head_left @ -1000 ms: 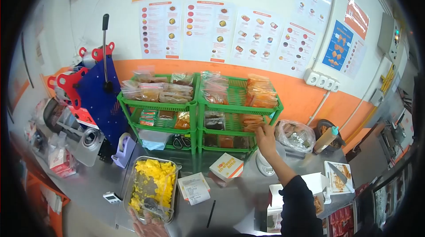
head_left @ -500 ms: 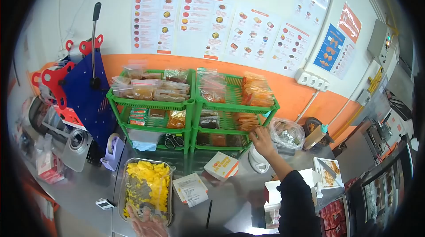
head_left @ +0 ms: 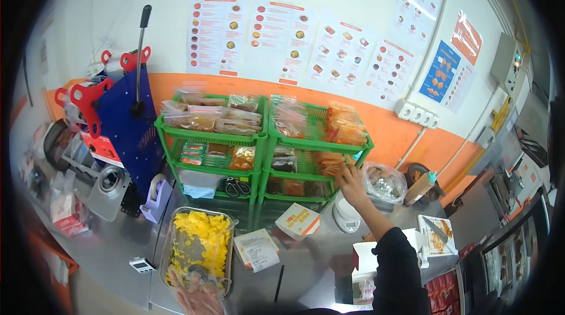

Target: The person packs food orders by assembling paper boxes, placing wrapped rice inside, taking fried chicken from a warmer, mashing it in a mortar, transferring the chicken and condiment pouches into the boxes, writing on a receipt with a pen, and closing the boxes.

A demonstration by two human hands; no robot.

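Note:
My right hand (head_left: 352,186), at the end of a dark sleeve, reaches to the right end of the middle shelf of the green rack (head_left: 297,197). Its fingertips are beside the orange sachets (head_left: 329,163); whether they pinch one is too small to tell. Below that hand stands a white kitchen scale (head_left: 346,216). My left hand (head_left: 197,298), in a clear plastic glove, has its fingers spread at the front edge of a metal tray (head_left: 170,238). Yellow food (head_left: 209,234) and a dark rounded utensil (head_left: 199,271) lie in this tray.
A receipt (head_left: 257,249), a small box (head_left: 298,221) and a black stick (head_left: 279,283) lie mid-table. At right are an open white box (head_left: 365,256), a knife on a board (head_left: 436,235) and a bottle (head_left: 419,188). A purple tape dispenser (head_left: 155,200) stands left.
The camera view has shifted. My left hand has come further over the tray's front edge. My right hand stays by the middle shelf's sachets, its fingers slightly moved.

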